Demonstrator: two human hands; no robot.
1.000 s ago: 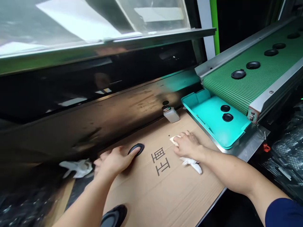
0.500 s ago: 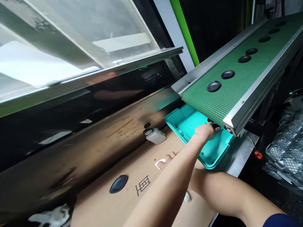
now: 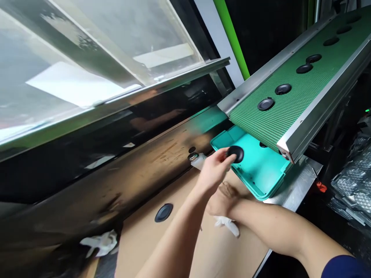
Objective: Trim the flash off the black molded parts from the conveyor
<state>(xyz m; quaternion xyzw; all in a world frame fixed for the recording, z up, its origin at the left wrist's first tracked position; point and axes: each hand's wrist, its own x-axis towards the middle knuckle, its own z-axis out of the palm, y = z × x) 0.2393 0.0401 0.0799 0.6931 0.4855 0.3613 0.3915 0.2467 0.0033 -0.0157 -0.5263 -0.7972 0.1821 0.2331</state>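
My left hand (image 3: 215,170) pinches a round black plastic disc (image 3: 236,154) between thumb and fingers, over the near left edge of the turquoise tray (image 3: 252,189). My right hand (image 3: 224,199) is closed low over the cardboard (image 3: 153,251), partly behind my left wrist. A white cloth (image 3: 227,224) hangs out from beneath it and seems gripped in it, though its fingers are partly hidden. Another black disc (image 3: 164,212) lies on the cardboard, left of my left forearm. Inside the tray, a small dark piece (image 3: 262,145) shows under the belt's end.
A green conveyor belt (image 3: 261,123) with metal side rails carries several black discs (image 3: 266,103) above the tray. Behind my left hand lies a white bottle (image 3: 198,160). A crumpled white cloth (image 3: 101,242) is at lower left. Clear plastic packaging (image 3: 353,181) lies at right.
My left hand has come back out of the tray, toward the left, with a black disc. My right hand has shifted right and turned. The whole view has swung slightly.
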